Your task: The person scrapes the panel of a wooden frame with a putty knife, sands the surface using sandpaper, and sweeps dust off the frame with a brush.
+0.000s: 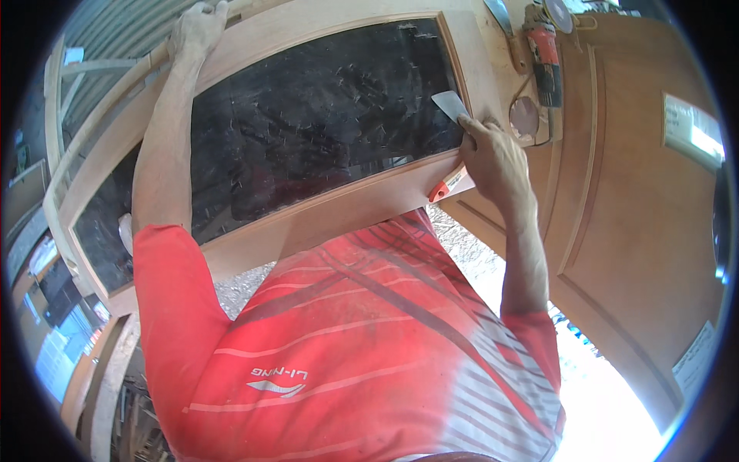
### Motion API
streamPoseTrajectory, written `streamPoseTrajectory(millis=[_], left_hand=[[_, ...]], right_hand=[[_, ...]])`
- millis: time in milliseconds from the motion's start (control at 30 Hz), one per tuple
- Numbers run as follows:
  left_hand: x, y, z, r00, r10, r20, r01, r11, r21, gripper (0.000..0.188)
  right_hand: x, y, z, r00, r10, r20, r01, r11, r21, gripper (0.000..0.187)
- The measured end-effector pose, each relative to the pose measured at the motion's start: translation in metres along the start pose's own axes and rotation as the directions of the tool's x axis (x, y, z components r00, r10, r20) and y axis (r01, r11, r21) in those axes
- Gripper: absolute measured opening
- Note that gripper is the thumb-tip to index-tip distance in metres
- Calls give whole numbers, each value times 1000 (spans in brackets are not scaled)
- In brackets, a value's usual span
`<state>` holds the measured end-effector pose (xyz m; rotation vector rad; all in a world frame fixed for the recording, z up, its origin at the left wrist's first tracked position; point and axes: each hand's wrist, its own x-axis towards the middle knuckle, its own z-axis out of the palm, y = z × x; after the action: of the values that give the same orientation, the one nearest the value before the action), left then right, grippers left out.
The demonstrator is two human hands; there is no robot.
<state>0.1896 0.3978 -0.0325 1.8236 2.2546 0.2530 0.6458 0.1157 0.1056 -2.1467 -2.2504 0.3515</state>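
Across the front lies a wooden door frame (346, 202) with a curved far side, set around a dark, glossy panel (323, 115) speckled with pale scraps and streaks. My left hand (195, 35) reaches to the far edge of the frame, its fingers curled over the wood. In my right hand (496, 158) is a putty knife (449, 105); its pale, flat blade points left over the panel's right end, close to the inner moulding. A red-and-white handled tool (445, 189) shows just below that hand, at the near edge of the frame, partly hidden.
Beyond my right hand, an angle grinder (543, 58) and a wide scraper with a wooden handle (509, 42) lie on a board, with a round disc (524, 115) nearer. A large panelled wooden door (631, 208) stands at right. Timber pieces (112, 377) are at lower left.
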Motion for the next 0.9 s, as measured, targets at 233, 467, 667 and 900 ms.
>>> streamPoseTrajectory(millis=[233, 467, 667, 900], left_hand=[[5, -12, 12, 997, 82, -5, -83, 996, -44, 64], [-42, 48, -42, 997, -32, -69, 27, 996, -82, 44], [-38, 32, -21, 984, 37, -175, -59, 990, -126, 39], [-47, 49, -42, 996, -17, -91, 9, 996, -94, 39]], right_hand=[[41, -9, -2, 998, -12, 63, 11, 1000, 25, 17], [-38, -46, 0, 988, 32, 153, -26, 999, -42, 39], [76, -41, -4, 991, -112, 71, 115, 993, -36, 22], [23, -47, -6, 991, -29, 129, 41, 995, -94, 23]])
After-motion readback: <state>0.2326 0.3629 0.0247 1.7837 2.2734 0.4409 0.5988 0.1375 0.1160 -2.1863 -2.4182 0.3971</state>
